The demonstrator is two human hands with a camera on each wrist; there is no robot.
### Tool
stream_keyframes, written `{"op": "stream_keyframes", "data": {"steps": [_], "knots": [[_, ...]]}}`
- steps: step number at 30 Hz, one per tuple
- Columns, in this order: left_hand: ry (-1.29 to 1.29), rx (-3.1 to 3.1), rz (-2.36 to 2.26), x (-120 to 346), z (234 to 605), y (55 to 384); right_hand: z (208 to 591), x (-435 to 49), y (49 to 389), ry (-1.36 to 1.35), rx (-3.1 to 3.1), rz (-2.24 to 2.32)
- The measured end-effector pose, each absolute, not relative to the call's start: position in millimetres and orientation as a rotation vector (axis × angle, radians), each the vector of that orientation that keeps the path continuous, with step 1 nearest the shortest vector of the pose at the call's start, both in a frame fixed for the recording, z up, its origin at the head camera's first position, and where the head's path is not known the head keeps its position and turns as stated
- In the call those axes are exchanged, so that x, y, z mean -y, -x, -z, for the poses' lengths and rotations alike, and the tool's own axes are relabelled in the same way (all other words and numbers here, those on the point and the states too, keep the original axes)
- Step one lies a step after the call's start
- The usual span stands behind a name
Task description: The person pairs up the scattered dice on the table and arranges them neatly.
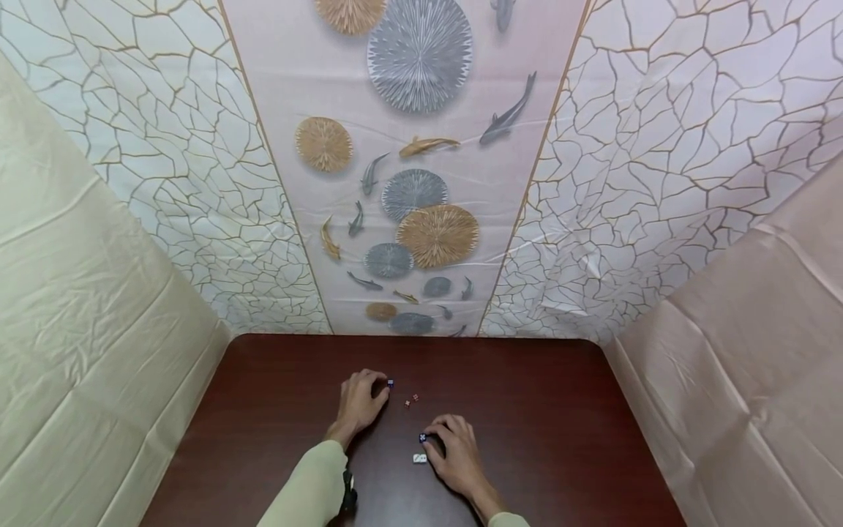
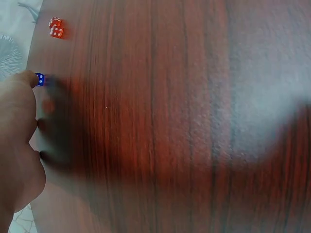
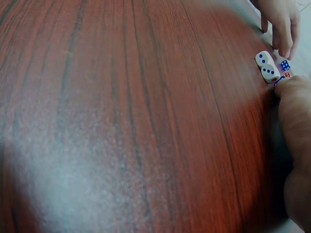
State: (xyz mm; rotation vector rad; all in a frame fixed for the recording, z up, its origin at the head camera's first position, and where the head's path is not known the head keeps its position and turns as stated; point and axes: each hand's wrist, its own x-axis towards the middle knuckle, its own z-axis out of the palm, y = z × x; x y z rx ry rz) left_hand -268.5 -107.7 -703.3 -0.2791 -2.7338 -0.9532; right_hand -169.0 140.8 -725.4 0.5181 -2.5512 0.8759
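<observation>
Toward the back of the table, my left hand (image 1: 358, 401) has a blue die (image 1: 391, 383) with white pips between the tips of its thumb and index finger. The left wrist view shows this blue die (image 2: 41, 79) at the fingertip. Closer to the front, my right hand (image 1: 456, 452) pinches a second blue die (image 1: 423, 438), mostly hidden behind the hand in the right wrist view. Two white dice (image 1: 419, 459) sit side by side near the right thumb. Between the hands lie two small red dice (image 1: 407, 404), also visible as red dice (image 2: 56, 29) in the left wrist view.
The dark red-brown wooden table (image 1: 276, 410) reaches back to a patterned cloth wall (image 1: 421, 293). Plain pale cloth hangs along the left (image 1: 118, 351) and right (image 1: 737, 380) sides. A black band (image 1: 349, 492) shows at the left sleeve.
</observation>
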Motion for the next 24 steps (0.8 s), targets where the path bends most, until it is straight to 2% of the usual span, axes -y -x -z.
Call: {"op": "stream_keyframes", "data": {"steps": [24], "knots": [[0.226, 2.747, 1.006, 103.2, 718.6, 281.0, 725.5, -140.6, 167.3, -0.528, 2.54, -0.894]]}}
